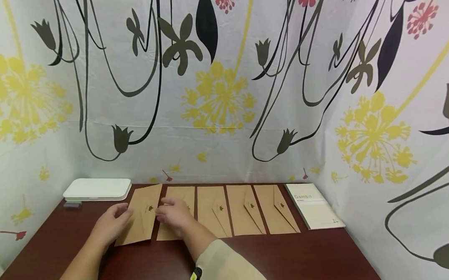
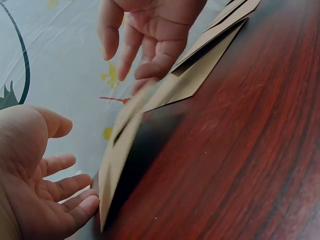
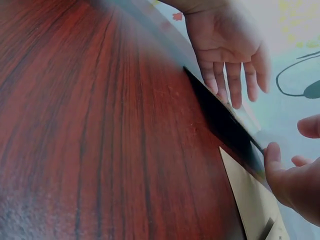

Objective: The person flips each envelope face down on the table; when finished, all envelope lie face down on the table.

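Note:
Brown paper envelopes lie side by side across the dark red wooden table. The leftmost envelope is tilted slightly off the table, with a dark shadow beneath; the left wrist view shows it blurred. Beside its left edge is my left hand, fingers spread and fingertips at the edge in the left wrist view. My right hand is at its right edge, over the second envelope. In the right wrist view, the right thumb is close to the raised edge; contact is hard to tell.
A white flat case sits at the back left, with a small grey block in front. More envelopes continue rightward to a pale notebook. Flower-patterned cloth surrounds the table's back and sides.

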Demonstrator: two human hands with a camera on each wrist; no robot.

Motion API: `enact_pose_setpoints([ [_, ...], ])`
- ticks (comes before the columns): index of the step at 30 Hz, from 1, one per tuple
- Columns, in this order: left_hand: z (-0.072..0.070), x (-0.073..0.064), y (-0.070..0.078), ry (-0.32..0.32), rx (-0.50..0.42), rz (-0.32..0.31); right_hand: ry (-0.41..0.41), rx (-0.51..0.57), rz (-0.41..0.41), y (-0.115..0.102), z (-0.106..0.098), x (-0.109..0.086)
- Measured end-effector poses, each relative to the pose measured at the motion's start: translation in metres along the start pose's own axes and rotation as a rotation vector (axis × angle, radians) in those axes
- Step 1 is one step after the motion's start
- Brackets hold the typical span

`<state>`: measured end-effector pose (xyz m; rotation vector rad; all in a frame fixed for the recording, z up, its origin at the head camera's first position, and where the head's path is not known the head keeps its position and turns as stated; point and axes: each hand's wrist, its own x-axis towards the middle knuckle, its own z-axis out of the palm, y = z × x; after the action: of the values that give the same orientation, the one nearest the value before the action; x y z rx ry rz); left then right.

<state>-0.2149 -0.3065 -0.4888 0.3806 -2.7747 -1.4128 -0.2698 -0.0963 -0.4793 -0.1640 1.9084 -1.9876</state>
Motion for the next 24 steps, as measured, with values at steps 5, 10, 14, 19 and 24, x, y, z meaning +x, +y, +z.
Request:
enact_pose_setpoints([
  [5,0.005,-0.003,0.006,-0.058,-0.033,0.019,-0.042,0.001,-0.034,-0.003,0.001,-0.004],
  [10,0.008,-0.007,0.016,-0.123,-0.042,0.090,-0.077,0.053,-0.050,-0.006,0.005,-0.008],
  [14,0.008,-0.010,0.025,-0.184,-0.047,0.136,-0.085,0.070,-0.063,-0.008,0.008,-0.008],
  [19,0.007,-0.015,0.030,-0.207,-0.077,0.167,-0.090,0.054,-0.070,-0.011,0.011,-0.006],
  [24,0.006,-0.017,0.031,-0.188,-0.175,0.178,-0.089,0.046,-0.076,-0.013,0.015,-0.006],
])
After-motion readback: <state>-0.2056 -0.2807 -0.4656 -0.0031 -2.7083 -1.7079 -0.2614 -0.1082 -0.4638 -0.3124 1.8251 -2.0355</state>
